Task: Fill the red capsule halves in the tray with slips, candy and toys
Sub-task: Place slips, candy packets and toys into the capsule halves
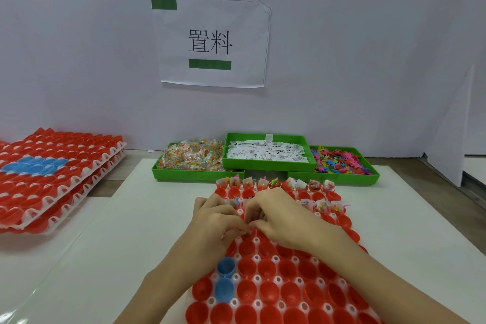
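On the white table, far to the left of the white tray (pixel 238 255) that lies in front of the person, a stack of trays (pixel 57 179) rests against the wall; it is full of red capsule halves, with a patch of blue ones near its middle.

Behind the white tray, near the wall, stand three green bins. The candy bin (pixel 194 159) is behind the tray's left corner and holds small transparent packets. The slip bin (pixel 268 152) is in the middle and sits on the edges of the other two, full of white paper slips. The toy bin (pixel 342 163) is to the right and holds small colourful plastic toys. Above the bins a paper sign (pixel 213 42) with two characters is taped on the wall.

The white tray holds the red capsule halves (pixel 271 268) in rows. The halves of its far row, and some on the right side of the second row, already contain slips, candy and toys; the near rows look empty. Two blue capsule halves (pixel 224 279) sit at its left edge, near the left forearm.

The left hand (pixel 215 221) is over the tray's third row with curled fingers, and it pinches something small which I cannot identify. The right hand (pixel 278 216) is just beside it, fingertips nearly touching, also curled and pinching at the same small thing.
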The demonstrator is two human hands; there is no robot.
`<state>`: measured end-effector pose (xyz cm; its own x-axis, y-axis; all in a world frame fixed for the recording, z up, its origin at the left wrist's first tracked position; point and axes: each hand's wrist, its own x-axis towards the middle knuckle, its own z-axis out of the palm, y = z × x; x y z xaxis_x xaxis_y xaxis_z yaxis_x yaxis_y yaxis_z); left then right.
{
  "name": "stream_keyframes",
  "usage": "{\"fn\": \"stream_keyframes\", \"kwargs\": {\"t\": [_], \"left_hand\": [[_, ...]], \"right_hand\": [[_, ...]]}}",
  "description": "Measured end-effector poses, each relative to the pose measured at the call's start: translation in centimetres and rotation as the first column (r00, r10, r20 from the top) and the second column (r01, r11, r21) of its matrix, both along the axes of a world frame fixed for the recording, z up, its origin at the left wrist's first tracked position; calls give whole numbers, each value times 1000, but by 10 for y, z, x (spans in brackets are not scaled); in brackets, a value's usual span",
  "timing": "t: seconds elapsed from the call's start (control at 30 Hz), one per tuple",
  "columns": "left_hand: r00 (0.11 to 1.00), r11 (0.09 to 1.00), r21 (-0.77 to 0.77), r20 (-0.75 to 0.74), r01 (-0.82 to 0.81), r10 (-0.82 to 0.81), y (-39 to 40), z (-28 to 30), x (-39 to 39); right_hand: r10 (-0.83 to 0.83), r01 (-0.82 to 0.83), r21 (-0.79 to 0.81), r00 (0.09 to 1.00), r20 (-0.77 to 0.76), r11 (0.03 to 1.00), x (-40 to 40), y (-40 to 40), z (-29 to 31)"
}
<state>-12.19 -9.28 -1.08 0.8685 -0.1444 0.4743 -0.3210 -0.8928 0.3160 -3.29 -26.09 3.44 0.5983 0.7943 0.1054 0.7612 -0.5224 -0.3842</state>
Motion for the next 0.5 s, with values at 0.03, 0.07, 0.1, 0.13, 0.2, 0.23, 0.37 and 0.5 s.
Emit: {"fn": "stream_keyframes", "kwargs": {"t": [0.03,0.07,0.1,0.13,0.2,0.23,0.37,0.5], "left_hand": [[1000,1000,-6,17,-1,1,-1,0,0],[999,1000,-17,41,-8,9,-2,0,0],[998,999,-33,62,-21,23,-3,0,1],[996,998,-48,78,-34,37,-4,0,1],[992,998,-36,111,-54,58,-5,1,1],[990,998,-11,129,-59,60,-5,1,1],[988,999,44,156,-28,21,-5,3,1],[998,1000,-6,63,-13,13,2,4,2]], "right_hand": [[0,0,-11,1000,24,1000,0,2,-1],[-7,8,-17,999,44,1000,0,3,-1],[-16,17,-17,999,52,1000,-1,3,-1],[-24,24,-12,999,49,1000,-1,2,-1],[-19,19,7,1000,20,1000,0,-3,1],[-12,12,18,1000,-6,1000,1,-6,2],[-46,57,100,993,-113,993,3,-23,9],[-60,121,289,976,-211,950,3,-51,17]]}}
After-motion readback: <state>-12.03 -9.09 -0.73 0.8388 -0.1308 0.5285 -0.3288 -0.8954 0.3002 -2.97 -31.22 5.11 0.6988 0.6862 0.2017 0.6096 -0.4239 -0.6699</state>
